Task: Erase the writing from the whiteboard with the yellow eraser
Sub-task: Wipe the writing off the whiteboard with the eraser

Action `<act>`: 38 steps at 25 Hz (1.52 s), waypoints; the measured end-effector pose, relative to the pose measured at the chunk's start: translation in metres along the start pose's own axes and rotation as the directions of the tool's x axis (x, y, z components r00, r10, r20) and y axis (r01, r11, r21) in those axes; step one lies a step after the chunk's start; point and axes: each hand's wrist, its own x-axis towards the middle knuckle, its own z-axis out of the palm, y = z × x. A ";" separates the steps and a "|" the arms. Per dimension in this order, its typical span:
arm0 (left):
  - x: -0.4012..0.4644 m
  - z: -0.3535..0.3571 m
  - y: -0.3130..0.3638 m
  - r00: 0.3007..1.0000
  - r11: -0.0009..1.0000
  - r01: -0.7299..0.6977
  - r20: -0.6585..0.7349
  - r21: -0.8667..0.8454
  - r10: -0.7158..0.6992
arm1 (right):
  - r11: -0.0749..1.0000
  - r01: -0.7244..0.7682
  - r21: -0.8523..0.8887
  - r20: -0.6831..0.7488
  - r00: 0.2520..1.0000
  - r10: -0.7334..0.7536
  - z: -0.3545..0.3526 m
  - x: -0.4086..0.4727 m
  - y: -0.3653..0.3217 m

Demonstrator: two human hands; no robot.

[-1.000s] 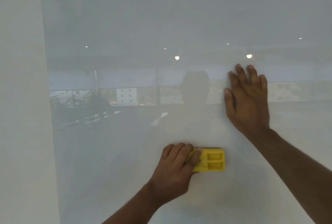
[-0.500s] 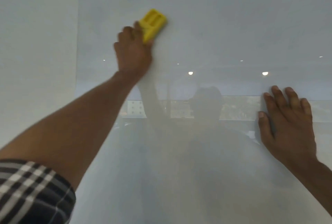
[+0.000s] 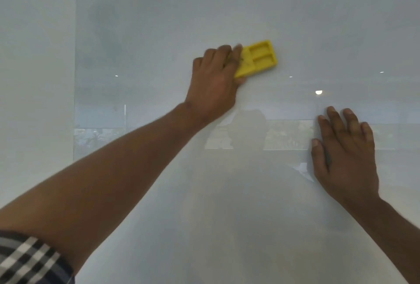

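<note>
A glossy whiteboard (image 3: 318,22) fills most of the head view. My left hand (image 3: 213,79) grips the left end of the yellow eraser (image 3: 259,58) and presses it flat against the board, above centre. My right hand (image 3: 345,154) lies flat on the board at the lower right, fingers spread, holding nothing. I see no clear writing on the board; faint grey smudges (image 3: 102,40) show at the upper left.
The board's left edge (image 3: 75,79) meets a plain white wall (image 3: 34,79). The glass reflects ceiling lights (image 3: 318,92), windows and a person's outline (image 3: 250,129). A checked sleeve (image 3: 29,261) shows at the bottom left.
My left hand has swept the eraser from low centre up to the board's upper left, then down and right to its present spot. My right hand stays flat on the board.
</note>
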 end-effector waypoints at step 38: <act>-0.021 -0.064 -0.262 0.605 0.601 0.795 -0.047 0.084 -0.795 | 0.999 0.000 0.037 0.002 1.000 0.000 0.013 -0.002 0.008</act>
